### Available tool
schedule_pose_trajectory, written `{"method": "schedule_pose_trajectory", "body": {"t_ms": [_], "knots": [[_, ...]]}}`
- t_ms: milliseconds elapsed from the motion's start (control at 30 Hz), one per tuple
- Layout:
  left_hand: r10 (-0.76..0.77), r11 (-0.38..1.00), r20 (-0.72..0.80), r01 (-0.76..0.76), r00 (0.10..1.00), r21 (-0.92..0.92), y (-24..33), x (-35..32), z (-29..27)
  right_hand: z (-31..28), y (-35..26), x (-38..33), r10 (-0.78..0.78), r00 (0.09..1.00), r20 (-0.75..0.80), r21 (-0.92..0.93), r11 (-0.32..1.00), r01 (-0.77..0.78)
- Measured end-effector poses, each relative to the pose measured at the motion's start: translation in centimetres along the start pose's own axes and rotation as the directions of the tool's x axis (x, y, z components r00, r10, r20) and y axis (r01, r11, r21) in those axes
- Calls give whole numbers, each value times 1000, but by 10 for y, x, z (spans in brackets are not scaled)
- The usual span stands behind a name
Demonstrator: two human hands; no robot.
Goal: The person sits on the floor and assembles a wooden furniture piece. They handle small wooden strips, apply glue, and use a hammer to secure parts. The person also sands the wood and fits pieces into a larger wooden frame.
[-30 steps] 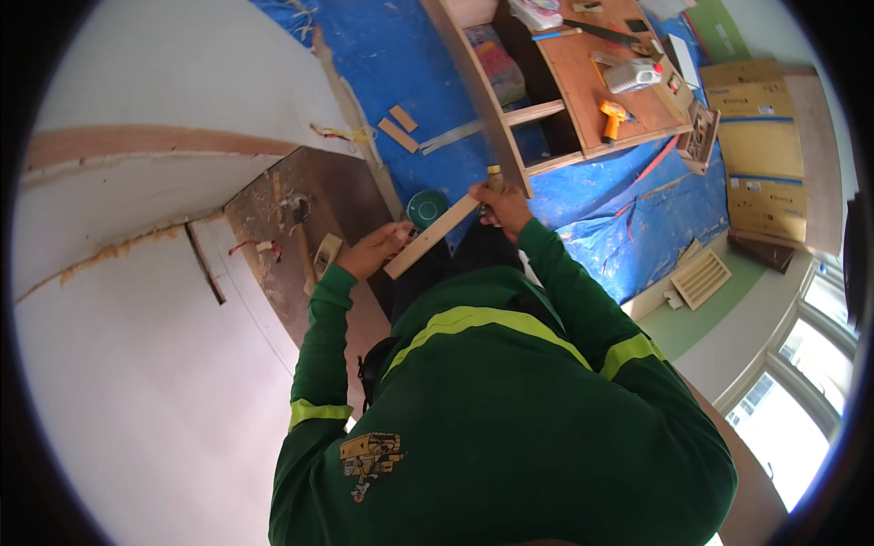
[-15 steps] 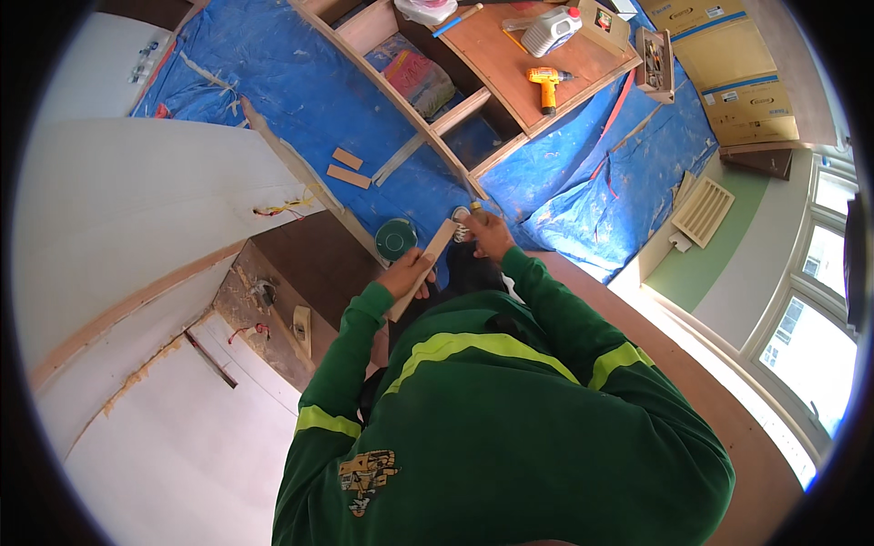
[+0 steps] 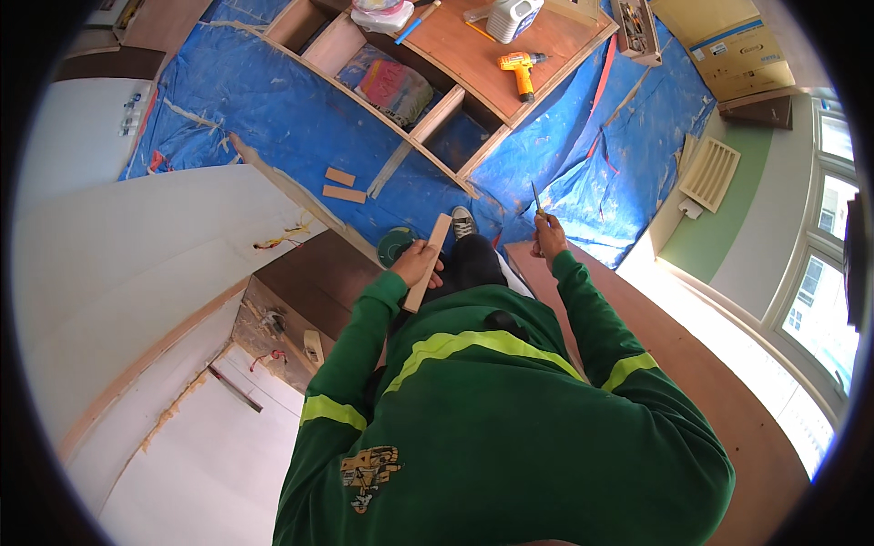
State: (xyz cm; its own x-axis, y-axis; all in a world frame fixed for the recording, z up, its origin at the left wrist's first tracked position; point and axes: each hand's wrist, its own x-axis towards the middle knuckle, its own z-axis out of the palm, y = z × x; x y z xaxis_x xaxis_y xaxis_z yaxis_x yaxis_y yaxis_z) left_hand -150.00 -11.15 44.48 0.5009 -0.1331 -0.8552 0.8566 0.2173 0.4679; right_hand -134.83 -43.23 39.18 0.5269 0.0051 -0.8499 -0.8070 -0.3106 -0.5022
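Observation:
My left hand [image 3: 416, 262] is closed around a flat, pale wooden strip [image 3: 431, 266], held slanting above my thigh. Off to the right, my right hand [image 3: 550, 238] grips a hand tool [image 3: 536, 197] with a narrow metal blade and a yellowish handle. The blade points away from me and does not touch the strip. Whether it is a chisel or a screwdriver I cannot make out. Beyond my left hand, two short wooden pieces [image 3: 343, 193] lie on the blue sheet. A round green object [image 3: 393, 244] is partly hidden behind that hand.
Ahead stands a wooden cabinet frame [image 3: 435, 116] with open compartments. On its top are an orange drill [image 3: 522, 72] and a white jug [image 3: 513, 18]. A tool box [image 3: 637, 35] sits beyond its right corner. Blue sheeting [image 3: 273, 118] covers the floor; loose wires [image 3: 282, 238] stick out at left.
My right hand has moved right with the bladed tool, away from the wooden strip. The strip, still in my left hand, now stands more steeply. The view has shifted slightly.

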Motion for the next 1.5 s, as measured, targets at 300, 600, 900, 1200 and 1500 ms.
{"method": "schedule_pose_trajectory", "body": {"t_ms": [300, 600, 900, 1200, 1500], "knots": [[-23, 994, 121, 36, 992, -108, -3, 65, -13, 32, -15, -27, 3, 1000, -15, 29, 1000, -2], [-105, 866, 159, 169, 982, -471, -47, 190, -4, 55, -45, -24, -244, 965, 95, -502, 825, 258], [-121, 753, -73, 43, 990, -657, -51, 284, 52, 88, -75, 57, -205, 964, 167, -824, 508, 251], [-242, 764, -255, 22, 936, -644, -11, 342, 74, 92, -100, 145, -142, 935, 326, -858, 370, 356], [-315, 755, -255, 78, 914, -651, -12, 388, 70, 113, -102, 206, -61, 942, 330, -907, 258, 334]]}}
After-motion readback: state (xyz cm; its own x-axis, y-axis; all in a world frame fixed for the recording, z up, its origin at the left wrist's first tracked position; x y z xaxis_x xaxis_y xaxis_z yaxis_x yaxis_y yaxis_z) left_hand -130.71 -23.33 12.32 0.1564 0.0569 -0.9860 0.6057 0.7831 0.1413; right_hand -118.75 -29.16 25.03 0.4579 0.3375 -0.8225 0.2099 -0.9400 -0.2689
